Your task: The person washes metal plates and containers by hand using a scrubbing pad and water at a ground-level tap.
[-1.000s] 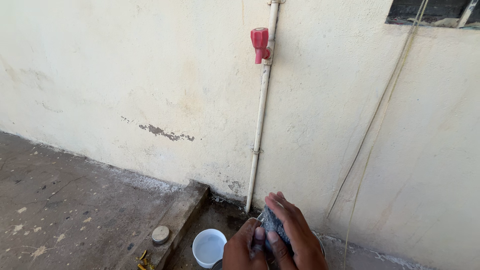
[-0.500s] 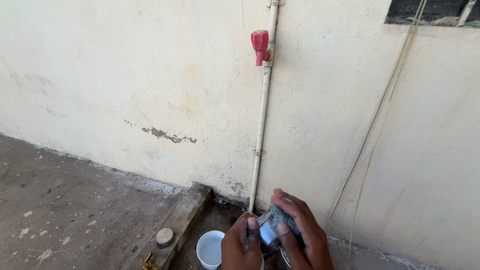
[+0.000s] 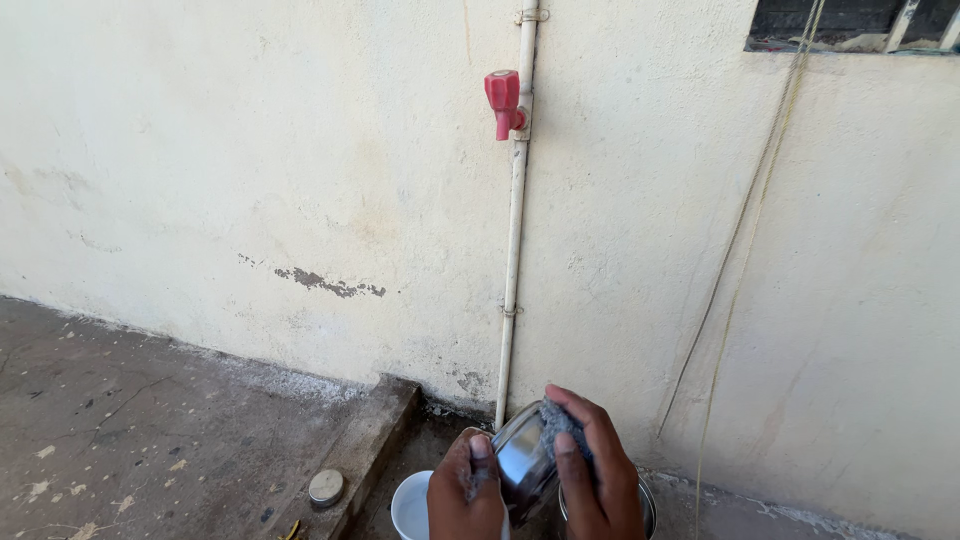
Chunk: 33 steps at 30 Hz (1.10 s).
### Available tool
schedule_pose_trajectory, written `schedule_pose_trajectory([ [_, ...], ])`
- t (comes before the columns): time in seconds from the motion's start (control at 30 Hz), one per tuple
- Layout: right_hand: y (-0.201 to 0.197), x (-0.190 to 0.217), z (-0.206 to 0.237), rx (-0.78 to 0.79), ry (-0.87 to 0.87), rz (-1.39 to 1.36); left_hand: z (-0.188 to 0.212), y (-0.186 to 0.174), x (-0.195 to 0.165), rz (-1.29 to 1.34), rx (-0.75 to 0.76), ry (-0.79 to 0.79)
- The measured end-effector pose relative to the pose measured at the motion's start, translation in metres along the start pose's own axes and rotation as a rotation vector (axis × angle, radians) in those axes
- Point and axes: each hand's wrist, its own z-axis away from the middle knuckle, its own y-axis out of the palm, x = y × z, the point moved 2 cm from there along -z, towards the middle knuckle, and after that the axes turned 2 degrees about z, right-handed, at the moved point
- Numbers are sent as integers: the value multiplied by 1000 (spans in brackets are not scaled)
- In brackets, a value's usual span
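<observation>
Small shiny steel pot: gripped at its lower side by the left hand, fingers curled around it, tilted so its wall faces the scrubber. Grey wire scouring pad: pressed onto the pot under the right hand, fingers closed over it. White plastic bucket: just below-left of the fingers. Red plastic tap: well above, on the wall pipe.

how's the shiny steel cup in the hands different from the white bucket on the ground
The shiny steel cup is reflective metal; the white round bucket is matte and looks like plastic. The steel cup is tilted on its side, gripped by the left hand while the right hand presses a grey scrubber to it; the white bucket stands upright on the ground, untouched. Both are round, open-topped vessels.
</observation>
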Motion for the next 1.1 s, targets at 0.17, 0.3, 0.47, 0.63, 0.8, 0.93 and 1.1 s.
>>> schedule_pose_trajectory([
  [0.17,-8,2,-4,65,213,-65,6,-4,-14,-82,2,113],
  [0.3,-12,33,18,126,-614,520,16,-2,-33,12,83,251],
  [0.47,-15,55,12,137,-431,403,28,-8,-61,69,142,118],
  [0.63,-27,61,3,223,-17,501,29,-20,-79,9,81,113],
  [0.8,-24,71,24,236,-640,521,35,-17,-69,47,65,157],
  [0.93,-22,61,15,112,-370,301,32,-17,-50,27,36,103],
  [1.1,-25,48,7,177,-171,279,10,-21,-30,-113,-6,232],
])
